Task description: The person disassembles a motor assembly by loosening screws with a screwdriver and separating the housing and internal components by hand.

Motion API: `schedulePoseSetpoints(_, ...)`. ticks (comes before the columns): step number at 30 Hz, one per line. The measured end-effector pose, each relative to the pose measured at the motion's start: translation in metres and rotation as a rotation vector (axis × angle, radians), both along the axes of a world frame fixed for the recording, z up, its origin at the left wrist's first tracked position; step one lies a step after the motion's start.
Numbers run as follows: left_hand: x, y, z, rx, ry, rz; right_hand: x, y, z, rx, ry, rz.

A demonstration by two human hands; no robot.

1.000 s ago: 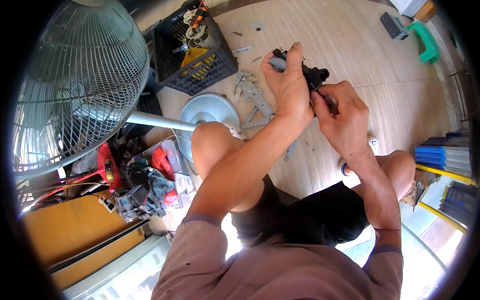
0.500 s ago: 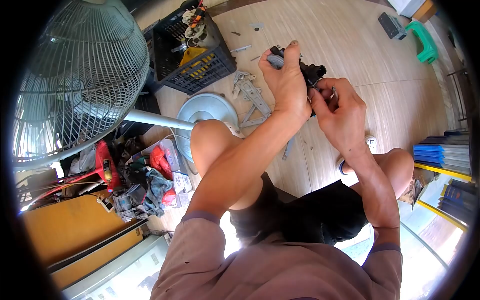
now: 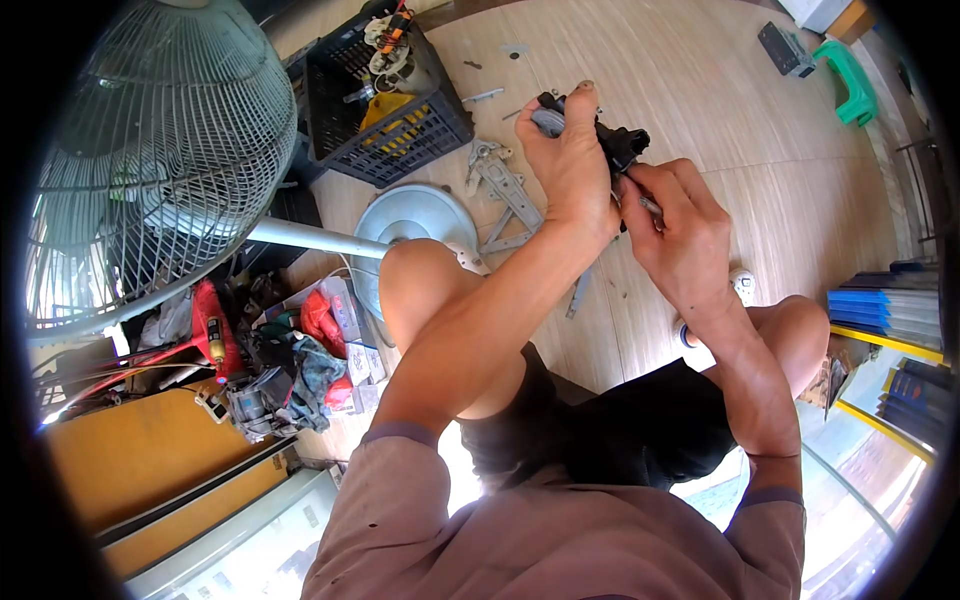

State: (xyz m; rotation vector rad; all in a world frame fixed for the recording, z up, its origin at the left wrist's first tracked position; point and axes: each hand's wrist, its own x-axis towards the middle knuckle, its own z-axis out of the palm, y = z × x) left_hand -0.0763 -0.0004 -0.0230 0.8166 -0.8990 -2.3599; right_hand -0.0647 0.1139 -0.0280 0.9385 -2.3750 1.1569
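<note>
My left hand [image 3: 568, 165] is closed around a black mechanical part [image 3: 622, 146] with a rounded grey section [image 3: 548, 121], held up above the floor. Its thumb lies along the top, and the palm hides much of the part. My right hand [image 3: 688, 225] is closed at the lower right side of the part. Between its thumb and fingers shows a small metal piece [image 3: 650, 206], mostly covered, so its kind is unclear. On the floor beyond my left wrist lies a scissor-like metal linkage [image 3: 508, 195].
A black plastic crate [image 3: 395, 140] with parts stands at the upper left, near a large caged fan [image 3: 160, 150] on a round base [image 3: 420, 205]. Cluttered cloths and boxes [image 3: 315, 360] lie at left. A green stool [image 3: 852, 85] and blue stacked items [image 3: 870, 310] are at right.
My right hand's fingers have turned, and the metal piece has tilted lower toward the palm. The left hand and the black part have shifted very slightly left.
</note>
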Motion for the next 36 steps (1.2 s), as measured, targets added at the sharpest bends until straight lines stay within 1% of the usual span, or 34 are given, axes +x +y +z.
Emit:
schedulePoseSetpoints(9,-0.004,0.000,-0.008,-0.013,-0.002,-0.015,-0.001,0.001,-0.001,-0.018,-0.116,-0.014)
schedulePoseSetpoints(13,-0.005,0.002,-0.005,-0.001,0.007,-0.016,-0.003,0.002,-0.002,-0.053,-0.099,-0.020)
schedulePoseSetpoints(16,-0.002,0.000,0.006,0.004,0.035,-0.024,-0.002,0.010,0.013,-0.036,-0.154,-0.053)
schedulePoseSetpoints(19,-0.005,-0.012,0.011,-0.001,0.109,0.002,-0.016,0.023,0.018,-0.085,-0.324,-0.202)
schedulePoseSetpoints(21,-0.015,-0.031,-0.009,-0.037,0.106,0.036,-0.039,0.035,0.005,0.023,-0.369,-0.290)
schedulePoseSetpoints(22,-0.013,-0.026,0.015,-0.007,0.122,0.084,-0.054,0.043,-0.013,0.115,-0.413,-0.308)
schedulePoseSetpoints(24,-0.010,-0.034,0.021,-0.062,0.176,0.071,-0.074,0.059,-0.064,0.332,-0.551,-0.327)
schedulePoseSetpoints(25,-0.011,-0.044,0.001,-0.148,0.220,0.012,-0.079,0.067,-0.096,0.455,-0.644,-0.321)
schedulePoseSetpoints(27,-0.006,-0.044,0.003,-0.127,0.242,-0.014,-0.082,0.098,-0.192,0.656,-0.694,-0.229)
schedulePoseSetpoints(29,0.003,-0.045,0.005,-0.101,0.220,-0.032,-0.070,0.116,-0.261,0.740,-0.926,-0.363)
schedulePoseSetpoints(31,0.009,-0.044,0.010,-0.063,0.249,-0.035,-0.046,0.134,-0.325,0.784,-0.928,-0.355)
schedulePoseSetpoints(32,0.012,-0.041,0.017,-0.034,0.251,-0.033,-0.031,0.140,-0.352,0.748,-0.981,-0.351)
schedulePoseSetpoints(33,0.020,-0.040,0.020,-0.005,0.252,-0.029,-0.017,0.142,-0.367,0.713,-1.034,-0.346)
schedulePoseSetpoints(35,0.040,-0.051,0.014,0.000,0.349,-0.191,0.009,0.129,-0.363,0.602,-1.272,-0.438)
schedulePoseSetpoints(36,0.034,-0.052,0.014,-0.012,0.280,-0.136,0.019,0.123,-0.359,0.542,-1.390,-0.489)
